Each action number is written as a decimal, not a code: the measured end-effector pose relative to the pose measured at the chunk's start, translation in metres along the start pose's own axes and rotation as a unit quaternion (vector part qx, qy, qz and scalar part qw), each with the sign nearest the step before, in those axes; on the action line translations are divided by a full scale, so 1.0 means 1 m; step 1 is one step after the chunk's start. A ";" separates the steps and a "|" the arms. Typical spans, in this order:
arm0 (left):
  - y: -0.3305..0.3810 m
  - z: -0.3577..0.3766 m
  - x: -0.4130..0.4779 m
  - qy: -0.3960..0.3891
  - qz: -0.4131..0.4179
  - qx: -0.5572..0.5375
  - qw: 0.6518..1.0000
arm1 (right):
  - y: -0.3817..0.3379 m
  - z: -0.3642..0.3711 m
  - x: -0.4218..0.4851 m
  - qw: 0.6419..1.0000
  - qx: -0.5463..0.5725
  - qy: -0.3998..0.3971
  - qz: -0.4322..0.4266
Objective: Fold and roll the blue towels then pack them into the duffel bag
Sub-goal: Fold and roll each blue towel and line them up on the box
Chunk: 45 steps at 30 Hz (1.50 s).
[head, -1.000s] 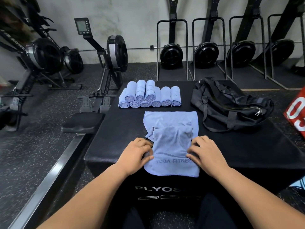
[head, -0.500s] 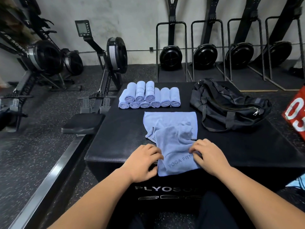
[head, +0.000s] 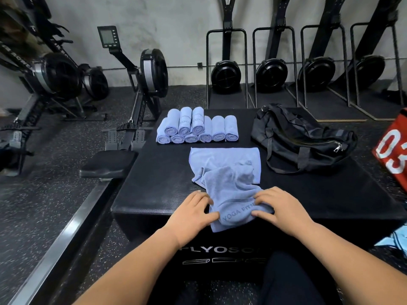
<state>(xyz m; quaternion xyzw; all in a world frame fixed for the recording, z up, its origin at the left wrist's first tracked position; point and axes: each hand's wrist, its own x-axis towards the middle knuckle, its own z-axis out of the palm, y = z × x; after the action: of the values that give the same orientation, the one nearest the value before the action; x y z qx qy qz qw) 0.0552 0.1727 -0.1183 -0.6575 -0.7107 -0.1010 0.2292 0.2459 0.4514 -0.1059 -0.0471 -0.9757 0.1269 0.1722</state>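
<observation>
A blue towel (head: 229,186) printed "YOGA FITNESS" lies crumpled at the near edge of a black plyo box (head: 154,179), its front hem hanging over the edge. My left hand (head: 191,214) pinches the towel's left side. My right hand (head: 279,208) grips a bunched fold on its right side. Behind it lies a flat folded blue towel (head: 224,156). Several rolled blue towels (head: 197,128) are stacked at the back of the box. A black duffel bag (head: 301,137) sits at the back right, its zip partly open.
A rowing machine (head: 141,89) and its seat (head: 108,164) stand left of the box. More rowers stand upright against the far wall (head: 271,71). A red numbered box (head: 394,150) is at the right edge. Light blue cloth (head: 394,241) lies on the floor at right.
Both hands drew the towel's sides inward, so it is narrower and bunched. My right hand gathered a fold of it. The near hem slid further over the box edge.
</observation>
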 end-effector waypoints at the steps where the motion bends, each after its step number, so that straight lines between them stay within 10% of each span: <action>1: 0.000 0.002 0.000 0.004 -0.007 -0.009 1.000 | -0.001 -0.001 0.001 0.999 0.023 0.012 0.034; 6: 0.002 -0.012 0.013 0.029 -0.160 -0.149 0.975 | -0.003 -0.005 0.013 0.990 0.066 0.006 0.122; 13: -0.021 -0.027 0.031 0.079 -0.479 -0.350 0.801 | 0.008 -0.015 0.013 0.978 0.112 0.006 0.173; 24: -0.043 -0.022 0.034 0.058 -0.453 -0.397 0.796 | -0.004 -0.012 0.011 0.979 0.081 -0.035 0.182; 45: -0.083 -0.031 0.046 0.136 -0.507 -0.379 0.762 | 0.012 -0.039 0.066 0.915 0.216 0.151 0.305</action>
<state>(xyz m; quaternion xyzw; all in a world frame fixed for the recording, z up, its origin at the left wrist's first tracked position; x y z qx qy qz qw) -0.0217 0.1899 -0.0572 -0.2143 -0.8056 -0.5516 -0.0291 0.1979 0.4809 -0.0526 -0.3229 -0.8253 0.3719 0.2764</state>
